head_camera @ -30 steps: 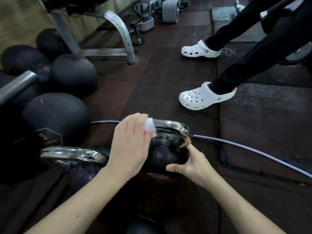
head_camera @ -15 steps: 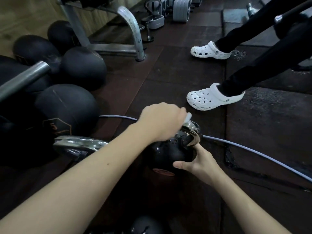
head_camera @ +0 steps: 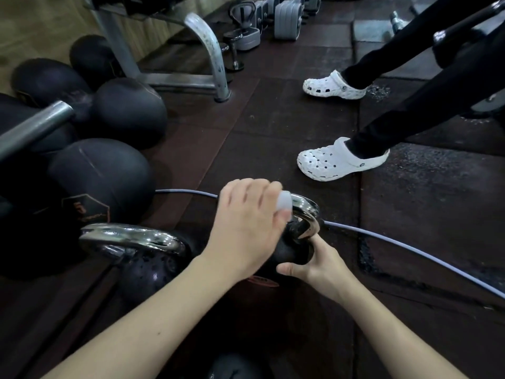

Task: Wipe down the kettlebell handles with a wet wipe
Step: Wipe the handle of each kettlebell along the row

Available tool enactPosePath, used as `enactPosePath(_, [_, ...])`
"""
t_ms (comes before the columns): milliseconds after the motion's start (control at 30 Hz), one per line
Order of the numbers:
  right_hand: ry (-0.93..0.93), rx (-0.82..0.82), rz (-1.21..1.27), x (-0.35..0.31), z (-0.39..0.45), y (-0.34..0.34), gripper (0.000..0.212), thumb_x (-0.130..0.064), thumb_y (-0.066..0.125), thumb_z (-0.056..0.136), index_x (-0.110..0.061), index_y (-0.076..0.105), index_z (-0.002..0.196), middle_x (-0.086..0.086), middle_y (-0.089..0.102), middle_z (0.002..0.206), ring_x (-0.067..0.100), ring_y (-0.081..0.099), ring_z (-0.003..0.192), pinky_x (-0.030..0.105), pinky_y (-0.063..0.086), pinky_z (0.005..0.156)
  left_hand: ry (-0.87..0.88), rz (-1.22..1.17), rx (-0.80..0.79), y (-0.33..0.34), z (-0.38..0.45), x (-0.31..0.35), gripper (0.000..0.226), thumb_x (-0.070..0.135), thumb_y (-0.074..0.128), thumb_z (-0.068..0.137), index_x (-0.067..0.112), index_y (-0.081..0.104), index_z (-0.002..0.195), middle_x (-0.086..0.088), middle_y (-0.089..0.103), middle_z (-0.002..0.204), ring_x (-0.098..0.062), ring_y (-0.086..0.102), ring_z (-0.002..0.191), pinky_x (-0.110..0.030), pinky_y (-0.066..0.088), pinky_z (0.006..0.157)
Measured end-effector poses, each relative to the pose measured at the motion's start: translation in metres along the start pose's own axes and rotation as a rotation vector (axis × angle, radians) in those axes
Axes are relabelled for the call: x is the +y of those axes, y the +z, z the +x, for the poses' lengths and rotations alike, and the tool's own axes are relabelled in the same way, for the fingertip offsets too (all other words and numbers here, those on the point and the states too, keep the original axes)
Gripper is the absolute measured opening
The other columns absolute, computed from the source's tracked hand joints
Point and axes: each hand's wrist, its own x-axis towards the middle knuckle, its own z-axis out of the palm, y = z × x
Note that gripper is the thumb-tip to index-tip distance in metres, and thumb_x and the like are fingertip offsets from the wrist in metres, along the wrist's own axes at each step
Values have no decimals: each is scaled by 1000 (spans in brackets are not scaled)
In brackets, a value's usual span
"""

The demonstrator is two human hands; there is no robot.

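A black kettlebell (head_camera: pixel 291 251) with a chrome handle (head_camera: pixel 308 214) stands on the dark floor in front of me. My left hand (head_camera: pixel 246 228) grips a white wet wipe (head_camera: pixel 284 205) and presses it onto the top of that handle. My right hand (head_camera: pixel 314 265) holds the kettlebell's right side, thumb on the front and fingers behind. A second kettlebell (head_camera: pixel 147 269) with a chrome handle (head_camera: pixel 128 237) stands just to the left, untouched. My left hand hides most of the first handle.
Large black dumbbells (head_camera: pixel 101 179) and a steel bar (head_camera: pixel 32 124) crowd the left. A grey cable (head_camera: pixel 396 244) runs across the floor behind the kettlebell. A person's legs in white clogs (head_camera: pixel 338 160) stand at the right. A metal rack leg (head_camera: pixel 216 58) and grey weights (head_camera: pixel 287 20) lie farther back.
My left hand slid the wipe from the handle's left part to its right end, then drew back slightly. My right hand kept its hold on the kettlebell. The camera tilted a little.
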Motion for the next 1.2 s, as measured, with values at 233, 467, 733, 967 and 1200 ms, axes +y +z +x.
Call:
enactPosePath(233, [-24,30,-18,-15,-17,4,83,-36,90,74,-41,44,143,-39,55,126,-32,44,113,-5,37,90,281,41,-39,-3,8,4,54,26,53,90,12,54,142,-6,58,134,-30,56,121,-45,38,110])
enactPosePath(467, [108,-37,-181,-62,-54,-2,57,-40,78,83,-36,49,132,-25,60,113,-3,58,110,-1,38,78,-49,-260,-144,-32,-24,-45,63,10,54,95,11,37,155,-3,41,157,-22,38,145,-39,38,116])
enactPosePath(733, [106,-168,-268,-189,-80,-42,64,-45,71,88,-28,49,145,-13,60,137,2,53,123,18,38,98,-287,-522,-381,-137,-33,-32,43,14,50,100,27,53,141,13,43,153,-9,41,138,-28,35,115])
enactPosePath(967, [41,-227,-195,-326,-117,-85,56,-55,68,85,-35,58,136,-27,61,130,-8,53,125,27,42,111,-756,-723,-295,-288,-26,-24,14,15,55,89,26,64,89,6,65,77,-3,57,69,-29,47,65])
enactPosePath(1200, [-100,-388,-299,-535,-198,-121,48,-57,66,87,-37,60,131,-29,58,121,-9,50,119,13,38,98,-1114,-789,-144,-526,-40,-25,13,14,57,87,20,68,89,-5,68,83,-7,55,70,-34,52,65])
